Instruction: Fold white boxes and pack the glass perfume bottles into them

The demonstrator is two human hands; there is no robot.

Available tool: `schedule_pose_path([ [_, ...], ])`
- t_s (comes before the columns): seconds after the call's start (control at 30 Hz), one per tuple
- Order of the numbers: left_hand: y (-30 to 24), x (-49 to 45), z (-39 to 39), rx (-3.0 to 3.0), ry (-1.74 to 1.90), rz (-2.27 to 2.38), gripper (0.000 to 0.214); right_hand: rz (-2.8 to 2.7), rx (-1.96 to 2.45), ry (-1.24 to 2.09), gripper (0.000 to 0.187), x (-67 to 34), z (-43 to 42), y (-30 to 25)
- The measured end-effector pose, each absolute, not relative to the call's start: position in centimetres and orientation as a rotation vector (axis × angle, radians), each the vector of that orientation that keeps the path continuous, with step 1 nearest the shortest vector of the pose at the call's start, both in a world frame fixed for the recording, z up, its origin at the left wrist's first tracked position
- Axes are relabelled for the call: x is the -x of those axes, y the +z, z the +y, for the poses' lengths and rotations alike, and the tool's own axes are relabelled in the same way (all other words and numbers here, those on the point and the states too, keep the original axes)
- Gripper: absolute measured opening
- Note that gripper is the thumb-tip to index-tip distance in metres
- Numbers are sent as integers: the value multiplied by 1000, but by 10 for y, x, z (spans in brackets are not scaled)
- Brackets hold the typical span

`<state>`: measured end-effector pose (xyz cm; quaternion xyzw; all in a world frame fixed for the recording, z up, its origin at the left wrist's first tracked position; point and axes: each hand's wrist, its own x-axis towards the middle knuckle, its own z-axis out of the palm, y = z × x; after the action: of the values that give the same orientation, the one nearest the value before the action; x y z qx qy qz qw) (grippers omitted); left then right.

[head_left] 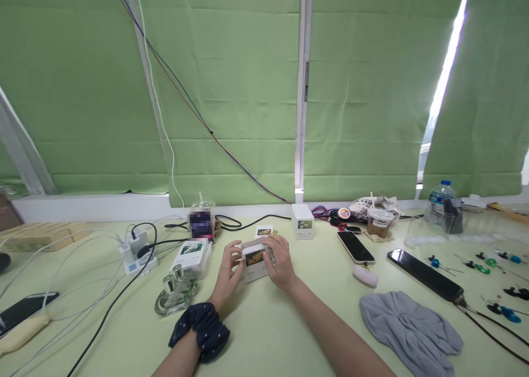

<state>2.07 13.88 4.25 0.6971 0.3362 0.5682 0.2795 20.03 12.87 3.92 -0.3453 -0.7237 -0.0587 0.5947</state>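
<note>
A small white box with a picture on its front stands between my hands in the middle of the table. My left hand grips its left side, fingers bent over the edge. From the right, my right hand holds the box, its thumb on the front and its fingers at the top edge. A shiny, glassy piece shows beside the right fingers, mostly hidden. Just behind, a white card or box with a picture is partly covered. Two clear glass bottles with silver caps lie left of my left hand.
White boxes lie at the left, another white box at the back. Cables and a charger spread leftward. Phones, a grey cloth, a drink cup, a water bottle and several earphone-like pieces sit right.
</note>
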Motion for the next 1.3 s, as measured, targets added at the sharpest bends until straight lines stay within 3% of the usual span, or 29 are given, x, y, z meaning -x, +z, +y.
schedule_pose_path([
  [0.1, 45, -21, 138, -1841, 1576, 873, 12, -1637, 815, -133, 22, -198, 129, 38],
  [0.23, 45, -23, 139, -1735, 1561, 968, 23, -1630, 854, -112, 22, -194, 130, 34],
  [0.5, 42, -25, 139, -1764, 1473, 950, 28, -1644, 834, -220, 3, -193, 126, 32],
  [0.83, 40, -24, 137, -1692, 1341, 1011, 49, -1593, 867, -296, 37, -199, 127, 32],
  [1.3, 36, -21, 134, -1617, 1369, 1046, 54, -1638, 941, -205, 32, -197, 124, 23],
])
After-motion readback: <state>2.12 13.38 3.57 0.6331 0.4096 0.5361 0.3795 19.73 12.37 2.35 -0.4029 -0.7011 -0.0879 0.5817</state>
